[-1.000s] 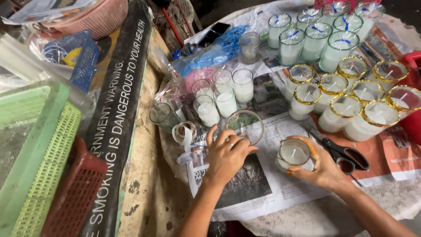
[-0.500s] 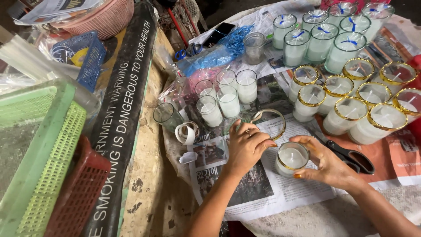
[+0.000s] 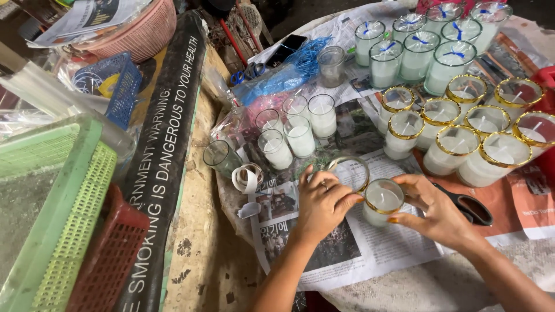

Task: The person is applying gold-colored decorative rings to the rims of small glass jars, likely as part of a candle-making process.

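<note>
Wrapping gold band [image 3: 348, 171] round candle [image 3: 382, 200] rim: right hand [image 3: 435, 209] cups glass, left hand [image 3: 321, 203] pinches band. Next: press flat.

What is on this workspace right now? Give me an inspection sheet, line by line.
Surface: table covered with newspaper.
Job's things: glass candle held between both hands; gold ribbon loop just behind it.
Clutter: gold-rimmed candles, blue-ribboned candles, plain candles, empty glass, tape roll, scissors, blue netting.
Grippers: left hand fingertips at the candle's rim; right hand cups its side.
Cables: nothing seen.
Surroundings: green basket, red basket, pink basket, black banner.
</note>
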